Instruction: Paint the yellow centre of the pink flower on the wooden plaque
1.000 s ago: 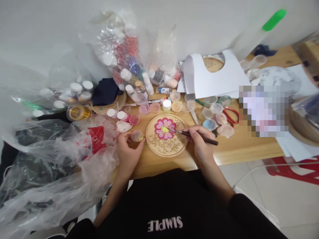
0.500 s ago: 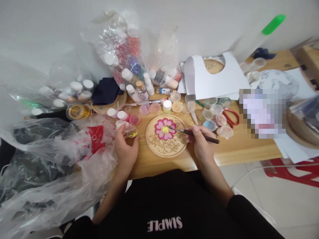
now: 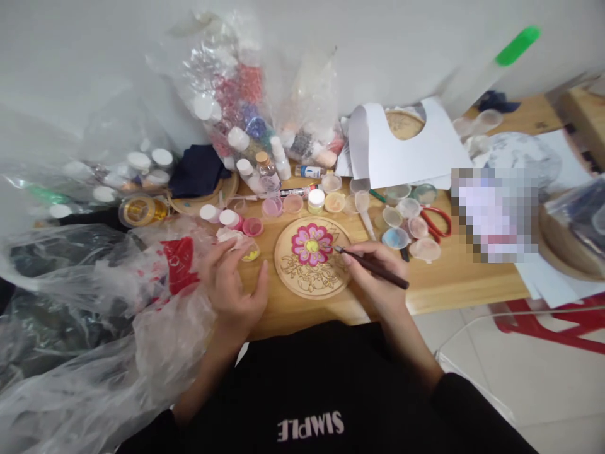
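Note:
A round wooden board (image 3: pixel 286 247) lies on the table, with a pink and magenta flower (image 3: pixel 312 245) with a yellow centre and gold outlines below it. My right hand (image 3: pixel 384 274) grips a dark-handled tool with a slim metal end (image 3: pixel 378 269); its tip is over the flower's right side, and I cannot tell whether it touches. Thumb and fingers apart, my left hand (image 3: pixel 236 293) is beside a small clear cup (image 3: pixel 251 252) with yellow material in it. A crumpled white tissue (image 3: pixel 231 236) lies behind those fingers.
Small open cups (image 3: pixel 334 202) and white-capped bottles (image 3: pixel 229 219) stand behind the board. Red-handled scissors (image 3: pixel 437 222) lie at right. Plastic bags (image 3: pixel 174 328) spread over the left side, and a cut white paper (image 3: pixel 401 157) is at the back.
My left hand has let go of the clear cup and opened, moving slightly toward me. The tool's tip has drawn back rightward from the flower's centre.

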Motion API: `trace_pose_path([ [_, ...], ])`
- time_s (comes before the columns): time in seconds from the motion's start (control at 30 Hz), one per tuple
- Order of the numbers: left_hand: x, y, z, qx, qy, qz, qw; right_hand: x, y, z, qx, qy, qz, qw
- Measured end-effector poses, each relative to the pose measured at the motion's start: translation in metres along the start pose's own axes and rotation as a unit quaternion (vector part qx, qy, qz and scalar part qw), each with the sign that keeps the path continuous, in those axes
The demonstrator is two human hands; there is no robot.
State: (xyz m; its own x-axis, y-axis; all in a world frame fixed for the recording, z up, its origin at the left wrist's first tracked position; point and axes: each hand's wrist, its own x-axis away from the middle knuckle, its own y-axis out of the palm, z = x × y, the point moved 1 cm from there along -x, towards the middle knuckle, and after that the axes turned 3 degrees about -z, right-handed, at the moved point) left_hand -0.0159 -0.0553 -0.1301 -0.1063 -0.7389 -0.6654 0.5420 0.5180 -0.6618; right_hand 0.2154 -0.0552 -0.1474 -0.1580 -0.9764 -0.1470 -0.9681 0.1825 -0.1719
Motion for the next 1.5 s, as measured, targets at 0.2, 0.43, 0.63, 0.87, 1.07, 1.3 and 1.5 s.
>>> trace_pose_path([
  [0.2,-0.014,-0.001,0.034,0.091,0.206,-0.086,0.970,0.012,0.008,-0.034,0.166,-0.153,-0.082,0.971],
  [0.43,-0.013,0.011,0.048,0.159,0.286,-0.081,0.941,0.019,0.026,-0.035,0.279,-0.265,-0.081,0.920],
  [0.63,-0.004,0.016,0.041,0.175,0.283,-0.079,0.940,0.023,0.027,-0.032,0.234,-0.214,-0.105,0.943],
  [0.87,0.002,0.026,0.036,0.208,0.224,-0.103,0.947,0.024,0.008,-0.026,0.165,-0.035,0.007,0.986],
  [1.07,0.006,0.033,0.033,0.275,0.151,-0.148,0.938,0.028,-0.002,-0.010,0.140,0.045,0.068,0.987],
  [1.3,0.008,0.034,0.035,0.283,0.147,-0.170,0.932,0.027,-0.005,-0.001,0.099,0.056,0.036,0.993],
  [1.5,0.012,0.037,0.034,0.281,0.142,-0.132,0.940,0.025,-0.001,-0.005,0.092,0.043,0.043,0.994],
])
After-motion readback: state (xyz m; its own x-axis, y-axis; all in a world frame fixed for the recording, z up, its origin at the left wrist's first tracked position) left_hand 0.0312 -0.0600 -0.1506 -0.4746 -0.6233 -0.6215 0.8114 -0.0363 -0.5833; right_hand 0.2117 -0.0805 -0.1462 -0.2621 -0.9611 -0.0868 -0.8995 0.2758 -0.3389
